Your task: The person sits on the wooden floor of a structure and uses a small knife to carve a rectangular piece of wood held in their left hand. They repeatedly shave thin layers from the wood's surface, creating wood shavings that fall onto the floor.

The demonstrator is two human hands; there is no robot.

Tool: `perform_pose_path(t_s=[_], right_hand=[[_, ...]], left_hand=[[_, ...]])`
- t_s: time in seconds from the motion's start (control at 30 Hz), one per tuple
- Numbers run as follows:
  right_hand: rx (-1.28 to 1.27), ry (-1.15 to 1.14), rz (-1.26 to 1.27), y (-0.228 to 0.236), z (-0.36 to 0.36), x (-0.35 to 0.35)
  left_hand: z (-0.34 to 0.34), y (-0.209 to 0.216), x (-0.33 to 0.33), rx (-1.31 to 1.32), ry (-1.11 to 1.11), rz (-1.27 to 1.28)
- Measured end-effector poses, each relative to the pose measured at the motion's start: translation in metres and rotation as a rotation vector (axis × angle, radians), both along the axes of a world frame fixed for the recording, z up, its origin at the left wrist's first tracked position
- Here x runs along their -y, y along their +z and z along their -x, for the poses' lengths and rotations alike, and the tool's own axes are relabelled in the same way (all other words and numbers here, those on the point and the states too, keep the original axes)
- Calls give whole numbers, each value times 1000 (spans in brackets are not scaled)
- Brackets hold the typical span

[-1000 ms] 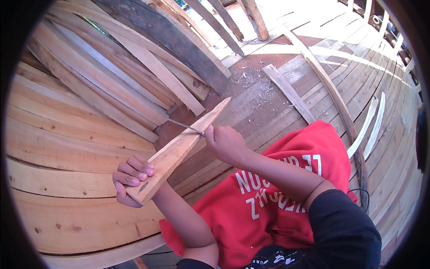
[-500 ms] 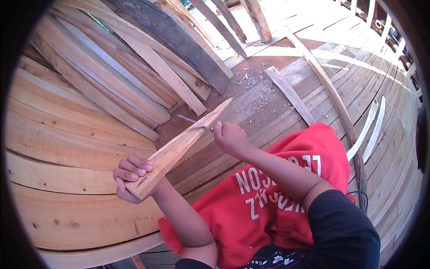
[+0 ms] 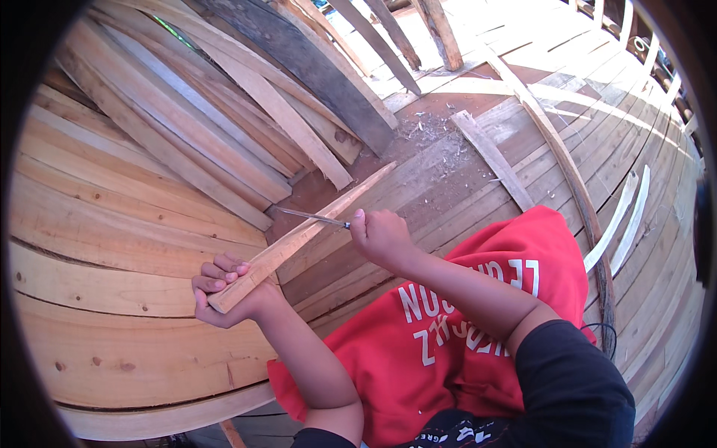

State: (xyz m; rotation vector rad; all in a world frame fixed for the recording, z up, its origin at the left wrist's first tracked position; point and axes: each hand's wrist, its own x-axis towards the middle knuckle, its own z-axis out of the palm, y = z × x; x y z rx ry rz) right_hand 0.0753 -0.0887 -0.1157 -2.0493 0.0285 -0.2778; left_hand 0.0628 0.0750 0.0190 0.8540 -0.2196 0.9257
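A long, tapered piece of pale wood (image 3: 302, 243) slants up and away, its narrow tip pointing to the far right. My left hand (image 3: 258, 302) is closed around its thick near end, fingers over the top. In my right hand (image 3: 382, 237) is a knife (image 3: 328, 220), gripped at the handle, which my fingers mostly hide. The thin blade lies across the middle of the wood and sticks out past its left side. Beneath my right forearm, a red cloth garment (image 3: 358, 351) with white lettering covers my lap.
Curved planks (image 3: 134, 261) form a wooden wall at left, with loose boards (image 3: 261, 112) leaning at the upper left. Shavings (image 3: 441, 138) litter the plank floor. A short board (image 3: 493, 160), a long curved strip (image 3: 564, 164) and two pale strips (image 3: 627, 220) lie to the right.
The wood has rolled in my left hand and shows a narrower upper face. The knife blade has shifted down along it, nearer my left hand, and lies at a flatter slant.
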Motion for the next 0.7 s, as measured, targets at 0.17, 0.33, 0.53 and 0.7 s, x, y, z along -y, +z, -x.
perform_pose_path(t_s=[0.17, 0.33, 0.53, 0.7], right_hand=[[91, -34, 64, -13, -9, 3], [40, -72, -36, 0, -7, 11], [-242, -161, -22, -66, -42, 57], [-241, -170, -96, -110, -52, 59]], left_hand=[[3, -1, 0, 1, -72, -46], [1, 7, 7, 176, -439, -426], [22, 11, 47, 185, -612, -486], [15, 6, 50, 410, -768, -699]])
